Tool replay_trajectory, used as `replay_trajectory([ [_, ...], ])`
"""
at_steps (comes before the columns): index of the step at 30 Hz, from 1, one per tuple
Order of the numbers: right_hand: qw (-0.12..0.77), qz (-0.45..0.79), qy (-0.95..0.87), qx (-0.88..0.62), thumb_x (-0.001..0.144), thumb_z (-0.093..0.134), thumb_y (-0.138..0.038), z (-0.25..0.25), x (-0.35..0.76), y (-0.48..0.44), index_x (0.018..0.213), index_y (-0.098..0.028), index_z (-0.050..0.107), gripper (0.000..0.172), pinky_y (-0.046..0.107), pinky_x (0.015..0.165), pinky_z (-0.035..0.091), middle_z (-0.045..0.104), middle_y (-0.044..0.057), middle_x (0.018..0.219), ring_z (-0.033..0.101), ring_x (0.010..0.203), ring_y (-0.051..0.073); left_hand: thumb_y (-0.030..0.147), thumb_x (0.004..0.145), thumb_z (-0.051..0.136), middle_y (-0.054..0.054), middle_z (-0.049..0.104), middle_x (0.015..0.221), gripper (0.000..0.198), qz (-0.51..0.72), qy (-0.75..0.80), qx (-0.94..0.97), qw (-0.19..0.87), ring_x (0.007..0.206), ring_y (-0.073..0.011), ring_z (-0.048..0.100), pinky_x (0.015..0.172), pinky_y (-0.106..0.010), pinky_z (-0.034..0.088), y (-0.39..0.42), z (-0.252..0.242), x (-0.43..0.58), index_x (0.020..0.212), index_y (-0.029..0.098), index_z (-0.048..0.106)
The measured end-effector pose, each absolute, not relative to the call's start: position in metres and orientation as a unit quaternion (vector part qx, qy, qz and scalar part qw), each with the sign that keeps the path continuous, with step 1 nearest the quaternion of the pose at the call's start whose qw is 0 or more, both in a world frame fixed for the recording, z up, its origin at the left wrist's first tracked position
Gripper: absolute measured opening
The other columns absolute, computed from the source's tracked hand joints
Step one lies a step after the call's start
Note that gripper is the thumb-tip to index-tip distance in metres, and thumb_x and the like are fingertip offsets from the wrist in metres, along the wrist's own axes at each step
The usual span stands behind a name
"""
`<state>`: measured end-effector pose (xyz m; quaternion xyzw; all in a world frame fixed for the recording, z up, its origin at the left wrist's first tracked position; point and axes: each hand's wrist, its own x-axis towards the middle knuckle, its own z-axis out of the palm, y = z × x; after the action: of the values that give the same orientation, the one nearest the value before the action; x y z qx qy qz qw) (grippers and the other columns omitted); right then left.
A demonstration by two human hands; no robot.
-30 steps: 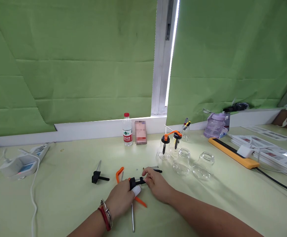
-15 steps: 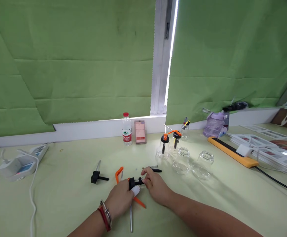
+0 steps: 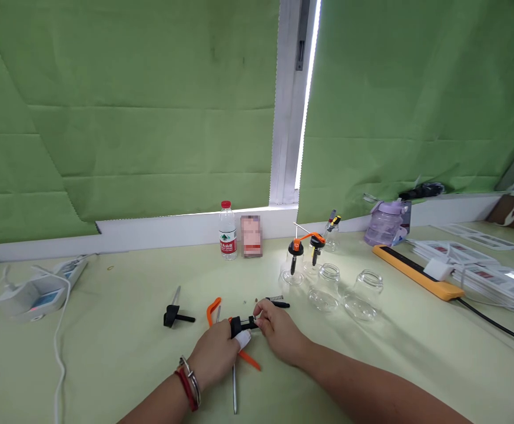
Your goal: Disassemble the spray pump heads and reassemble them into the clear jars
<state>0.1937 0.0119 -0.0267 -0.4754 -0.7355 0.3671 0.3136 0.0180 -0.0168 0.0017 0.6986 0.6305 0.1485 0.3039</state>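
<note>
My left hand (image 3: 216, 354), with red and metal bracelets at the wrist and a white wrap on one finger, grips a small black pump head (image 3: 241, 324) low over the table. My right hand (image 3: 278, 331) pinches the right end of the same black piece. An orange lever (image 3: 249, 360) and a metal tube (image 3: 235, 391) stick out under my left hand. A loose orange lever (image 3: 212, 309) lies just left of the hands. A spring with a black rod (image 3: 278, 302) lies just behind my right hand.
A second black pump head with a metal tube (image 3: 174, 312) lies to the left. Clear glass jars (image 3: 345, 291), two with pump tops (image 3: 303, 253), stand at the right. A water bottle (image 3: 227, 231), a purple jug (image 3: 384, 224), a yellow power strip (image 3: 415, 272) and a white device (image 3: 36, 292) ring the table (image 3: 106, 365).
My hands have stayed almost still on the black pump head. Another person's hand showed at the far right half a second ago and is gone now.
</note>
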Motion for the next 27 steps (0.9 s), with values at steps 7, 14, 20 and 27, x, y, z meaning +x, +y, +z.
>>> replay_trajectory([
  [7,0.315,0.349,-0.743,-0.477,0.082,0.042,-0.014,-0.0246,0.1938,0.0107,0.086,-0.021,0.046,0.008,0.023,0.057,0.030,0.048,-0.003,0.067,0.043,0.062,0.013,0.051,0.080,0.041,-0.003,0.063,0.073,0.034,0.140,0.646,0.683,0.311,0.068,-0.0210,0.057,0.061,-0.030,0.036,-0.0177,0.0050,0.0192,0.081,0.021,0.058],
  [14,0.306,0.355,-0.742,-0.480,0.083,0.042,-0.015,-0.0234,0.1946,0.0128,0.086,-0.021,0.045,0.007,0.023,0.058,0.031,0.047,-0.003,0.065,0.043,0.061,0.013,0.052,0.080,0.041,-0.002,0.062,0.072,0.035,0.141,0.646,0.683,0.310,0.068,-0.0211,0.057,0.062,-0.030,0.036,-0.0181,0.0046,0.0192,0.081,0.021,0.058],
  [20,0.310,0.353,-0.740,-0.481,0.083,0.041,-0.015,-0.0231,0.1950,0.0123,0.089,-0.021,0.046,0.009,0.024,0.058,0.031,0.048,-0.003,0.067,0.044,0.063,0.013,0.053,0.078,0.042,-0.004,0.063,0.077,0.034,0.137,0.661,0.671,0.308,0.069,-0.0219,0.058,0.057,-0.029,0.035,-0.0184,0.0076,0.0206,0.079,0.021,0.054],
  [27,0.315,0.350,-0.740,-0.481,0.083,0.042,-0.015,-0.0250,0.1949,0.0127,0.090,-0.021,0.047,0.010,0.024,0.059,0.032,0.050,-0.003,0.068,0.045,0.064,0.013,0.053,0.079,0.041,-0.003,0.064,0.075,0.033,0.142,0.648,0.680,0.312,0.068,-0.0212,0.058,0.057,-0.029,0.035,-0.0179,0.0044,0.0193,0.078,0.022,0.054],
])
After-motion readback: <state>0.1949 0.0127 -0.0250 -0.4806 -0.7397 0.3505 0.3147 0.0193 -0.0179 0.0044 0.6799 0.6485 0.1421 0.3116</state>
